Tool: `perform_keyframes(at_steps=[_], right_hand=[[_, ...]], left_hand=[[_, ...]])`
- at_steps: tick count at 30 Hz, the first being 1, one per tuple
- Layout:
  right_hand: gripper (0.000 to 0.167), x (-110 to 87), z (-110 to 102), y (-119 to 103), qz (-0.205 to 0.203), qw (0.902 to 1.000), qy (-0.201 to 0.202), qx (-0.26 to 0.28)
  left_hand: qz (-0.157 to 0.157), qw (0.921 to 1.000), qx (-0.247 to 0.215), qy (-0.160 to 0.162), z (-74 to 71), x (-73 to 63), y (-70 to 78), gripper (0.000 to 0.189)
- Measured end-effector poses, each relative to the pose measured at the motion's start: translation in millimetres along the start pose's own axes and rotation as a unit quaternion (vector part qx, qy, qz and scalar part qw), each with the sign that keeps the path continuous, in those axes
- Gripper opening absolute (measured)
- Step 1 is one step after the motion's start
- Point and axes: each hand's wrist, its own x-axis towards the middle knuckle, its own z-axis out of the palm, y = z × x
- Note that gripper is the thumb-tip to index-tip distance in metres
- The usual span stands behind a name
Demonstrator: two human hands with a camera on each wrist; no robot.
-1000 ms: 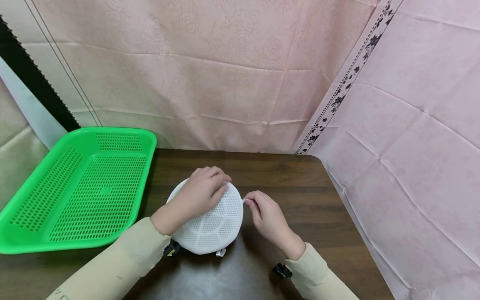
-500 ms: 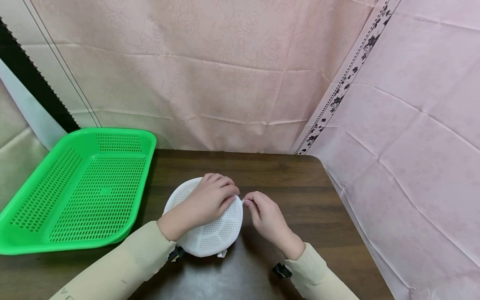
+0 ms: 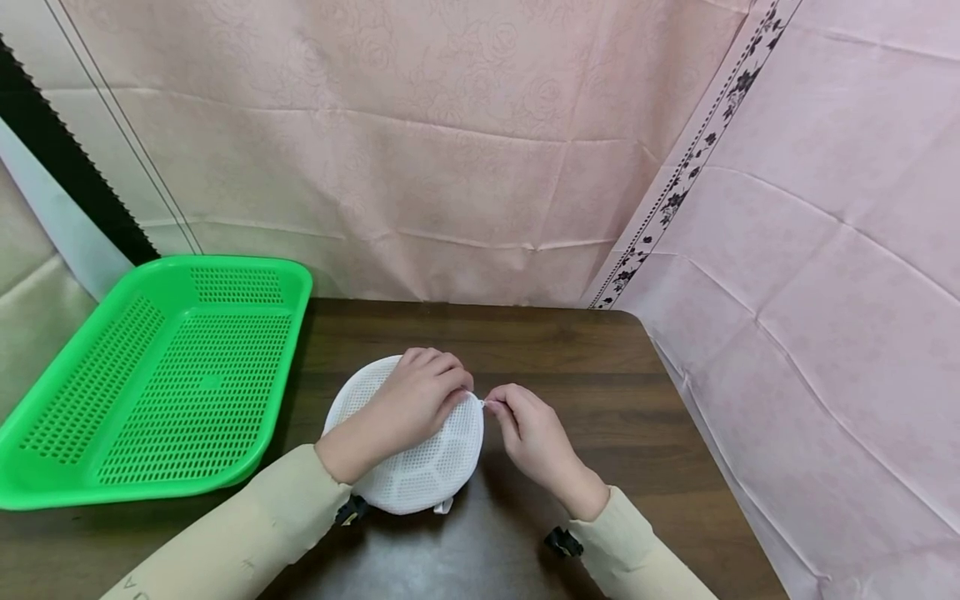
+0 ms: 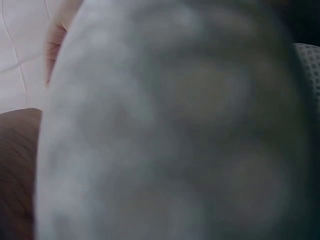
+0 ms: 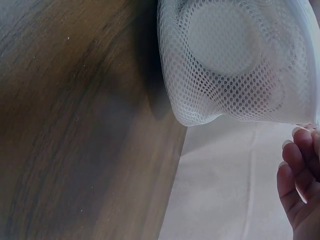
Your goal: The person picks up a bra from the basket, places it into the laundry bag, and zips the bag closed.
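Observation:
A round white mesh laundry bag [image 3: 420,467] stands on the table in front of me, a small white tag [image 3: 443,506] sticking out at its near edge. My left hand [image 3: 420,396] lies across the top, fingers bent over the far right rim and gripping it there. At that rim, the right hand [image 3: 536,433] pinches a small zipper pull [image 3: 483,403] between thumb and forefinger. The right wrist view shows the bag's netted side [image 5: 210,90] with a paler round patch. Blurred mesh [image 4: 165,130] fills most of the left wrist view.
A green perforated plastic basket [image 3: 300,333] stands at the left of the dark wooden table [image 3: 585,358]. Pale patterned cloth [image 3: 450,167] hangs behind the table and along its right side.
My left hand has slid right across the bag's top to the rim by the zipper pull, then back very slightly. The bag shifted a little left; the right hand keeps its pinch, nearly still.

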Motion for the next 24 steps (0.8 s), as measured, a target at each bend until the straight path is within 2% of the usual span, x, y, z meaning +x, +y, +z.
perform_keyframes(at_steps=[5,11,17,24], right_hand=[[0.006,1.0,0.5,-0.3,-0.002,1.0000,0.001,-0.001],[0.006,1.6,0.5,-1.3,-0.003,1.0000,0.003,-0.004],[0.011,0.4,1.4,-1.2,-0.002,1.0000,0.000,-0.005],[0.008,1.0,1.0,-2.3,-0.004,1.0000,-0.002,-0.005]], left_hand=[[-0.004,0.9999,-0.003,0.014,0.5,0.1,-1.9,0.003],[-0.006,0.9998,-0.012,0.014,-1.4,-0.2,-3.0,0.004],[-0.021,0.9995,-0.011,0.021,-4.5,-0.5,-6.7,0.005],[-0.032,0.9990,-0.011,0.029,-6.5,-1.0,-10.2,0.005]])
